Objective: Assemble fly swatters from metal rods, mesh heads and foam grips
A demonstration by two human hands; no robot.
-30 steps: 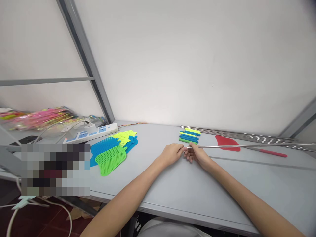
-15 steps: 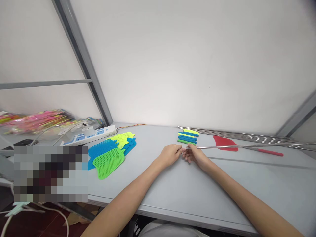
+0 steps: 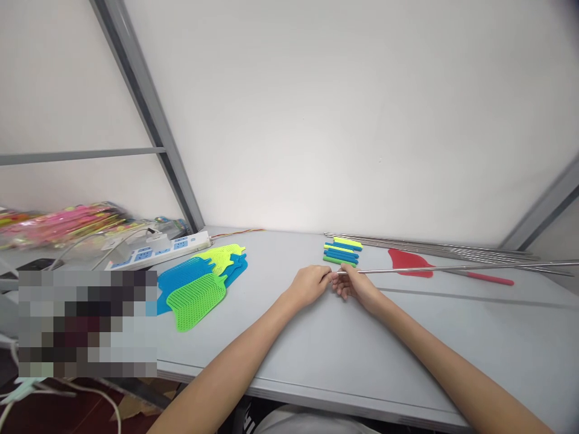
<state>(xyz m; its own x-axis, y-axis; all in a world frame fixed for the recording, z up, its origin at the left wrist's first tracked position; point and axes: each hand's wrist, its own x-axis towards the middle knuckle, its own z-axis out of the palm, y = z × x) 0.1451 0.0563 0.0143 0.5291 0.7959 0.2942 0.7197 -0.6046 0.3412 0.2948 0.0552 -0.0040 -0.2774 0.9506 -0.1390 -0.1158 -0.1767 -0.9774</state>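
Observation:
A long, thin metal rod (image 3: 429, 269) reaches across the right side, raised a little over the table. My right hand (image 3: 357, 286) grips it near its left end between thumb and fingers, the other fingers curled loosely below. My left hand (image 3: 310, 284) is closed, thumb and forefinger pinching that same end; its palm is hidden. Just behind my hands lie several short handle grips (image 3: 342, 251) in blue, yellow and green. Fly swatter heads in green (image 3: 196, 303), blue (image 3: 183, 275) and yellow (image 3: 222, 258) overlap at the left.
A complete red fly swatter (image 3: 409, 263) lies beyond the rod. Several more metal rods (image 3: 434, 246) rest along the wall. At the left are a power strip (image 3: 158, 251), cables and bagged colourful goods (image 3: 67, 224). Grey metal posts (image 3: 149, 114) frame the table (image 3: 280, 343).
The view has shifted slightly, so the things on the table appear a little further left. Both hands keep their hold on the rod with almost no movement.

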